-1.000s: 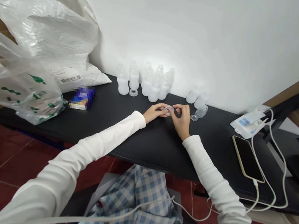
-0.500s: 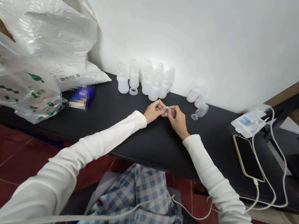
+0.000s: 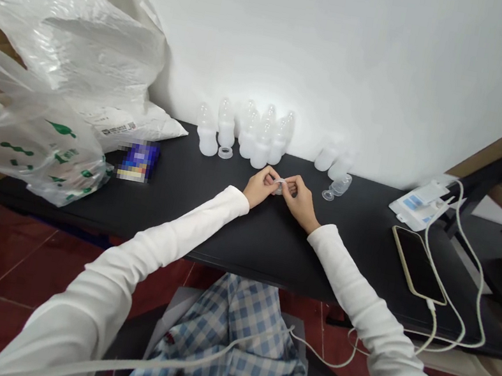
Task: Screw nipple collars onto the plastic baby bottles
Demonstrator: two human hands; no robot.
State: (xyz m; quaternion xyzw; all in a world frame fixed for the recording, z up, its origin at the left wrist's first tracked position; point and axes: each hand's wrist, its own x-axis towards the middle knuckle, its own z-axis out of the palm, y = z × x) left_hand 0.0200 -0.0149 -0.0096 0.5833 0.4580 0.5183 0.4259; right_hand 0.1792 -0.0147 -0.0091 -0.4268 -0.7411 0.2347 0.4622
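Observation:
My left hand (image 3: 261,187) and my right hand (image 3: 298,200) meet over the black table, fingertips pinching a small translucent bottle ring (image 3: 280,182) between them. Fingers cover much of that ring, and whether a nipple sits in it I cannot tell. Just behind my left hand, several white baby bottles (image 3: 261,144) with clear domed caps stand in a group. Another translucent ring (image 3: 225,152) lies in front of them. Right of my hands are two bottles without caps (image 3: 341,165), with a clear cap (image 3: 341,184) on its side and a clear nipple (image 3: 328,195) before them.
Large white plastic bags (image 3: 74,34) fill the left end of the black table (image 3: 169,212), with a blurred blue packet (image 3: 139,162) beside them. On the right lie a phone (image 3: 418,264) on a charging cable and a white-and-blue box (image 3: 418,204). A white wall rises behind.
The ring between my fingertips has tipped slightly, and my fingers have shifted a little around it. Everything on the table stays in place.

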